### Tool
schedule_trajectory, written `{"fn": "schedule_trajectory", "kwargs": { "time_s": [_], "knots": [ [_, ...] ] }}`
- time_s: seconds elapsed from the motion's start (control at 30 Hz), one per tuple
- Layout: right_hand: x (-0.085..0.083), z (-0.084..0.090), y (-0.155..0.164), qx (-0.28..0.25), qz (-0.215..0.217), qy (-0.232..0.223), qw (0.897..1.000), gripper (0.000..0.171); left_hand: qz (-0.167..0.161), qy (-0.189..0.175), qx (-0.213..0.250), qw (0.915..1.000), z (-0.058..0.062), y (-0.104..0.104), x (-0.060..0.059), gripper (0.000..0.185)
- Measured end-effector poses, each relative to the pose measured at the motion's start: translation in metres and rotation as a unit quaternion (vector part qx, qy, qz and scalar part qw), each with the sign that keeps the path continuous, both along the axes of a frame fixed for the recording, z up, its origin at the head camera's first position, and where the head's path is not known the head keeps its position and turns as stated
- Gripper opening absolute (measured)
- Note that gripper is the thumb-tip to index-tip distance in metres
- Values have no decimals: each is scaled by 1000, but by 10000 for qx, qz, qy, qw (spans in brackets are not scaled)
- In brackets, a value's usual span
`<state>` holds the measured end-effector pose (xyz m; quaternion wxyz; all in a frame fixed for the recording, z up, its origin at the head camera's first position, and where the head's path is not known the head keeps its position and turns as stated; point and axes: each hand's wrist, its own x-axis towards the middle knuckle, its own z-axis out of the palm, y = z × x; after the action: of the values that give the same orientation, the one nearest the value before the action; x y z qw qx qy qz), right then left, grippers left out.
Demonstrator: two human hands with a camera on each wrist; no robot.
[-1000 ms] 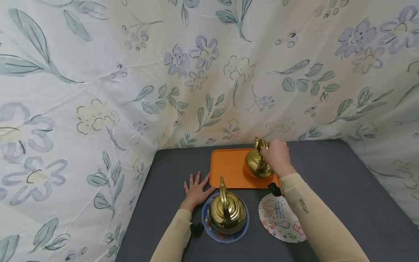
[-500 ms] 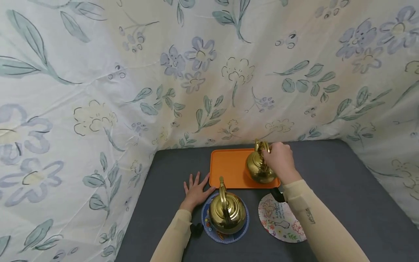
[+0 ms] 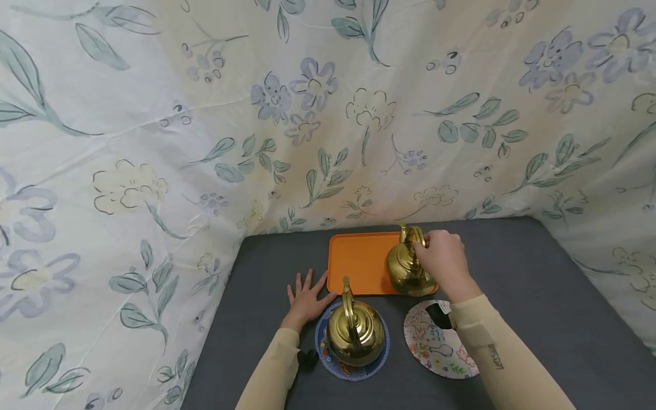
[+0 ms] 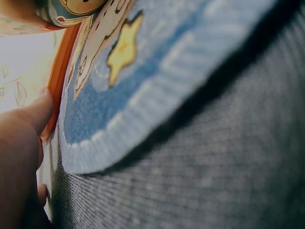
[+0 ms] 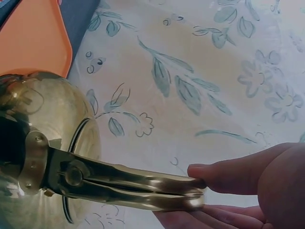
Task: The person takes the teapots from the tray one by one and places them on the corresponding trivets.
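In the head view my right hand (image 3: 445, 262) grips the upright handle of a brass teapot (image 3: 405, 272) over the right end of an orange tray (image 3: 359, 262). The right wrist view shows thumb and fingers pinching that teapot's handle (image 5: 143, 186) from both sides. Whether its base touches the tray cannot be told. My left hand (image 3: 306, 302) lies flat on the dark table with fingers spread, by the tray's near left corner. Right beside it a second brass teapot (image 3: 365, 336) stands on a round blue mat (image 3: 353, 373).
A round white mat with a floral print (image 3: 435, 347) lies on the dark grey table (image 3: 523, 285), partly under my right forearm. Floral cloth (image 3: 318, 114) hangs behind and at the sides. In the left wrist view the blue mat's edge (image 4: 143, 119) fills the near field.
My right hand and the gripped teapot have moved slightly toward me and to the right, across the tray's right end. The left hand and second teapot stay in place.
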<state>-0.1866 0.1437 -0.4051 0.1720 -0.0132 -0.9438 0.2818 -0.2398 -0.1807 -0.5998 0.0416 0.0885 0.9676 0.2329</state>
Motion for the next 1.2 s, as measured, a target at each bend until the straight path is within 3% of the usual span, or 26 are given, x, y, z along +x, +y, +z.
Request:
{"fn": "schedule_trajectory", "kwargs": {
  "time_s": [0.27,0.63,1.2],
  "knots": [
    [18,8,1,-52,6,123,9999,26,-64,-89,-8,9999,2,-3,1,76],
    [38,9,8,-132,-61,-172,9997,35,-49,-80,-38,9999,1,-3,0,77],
    [63,4,18,-120,-46,-221,9997,40,-57,-21,60,10000,-2,-2,-4,77]
  ]
}}
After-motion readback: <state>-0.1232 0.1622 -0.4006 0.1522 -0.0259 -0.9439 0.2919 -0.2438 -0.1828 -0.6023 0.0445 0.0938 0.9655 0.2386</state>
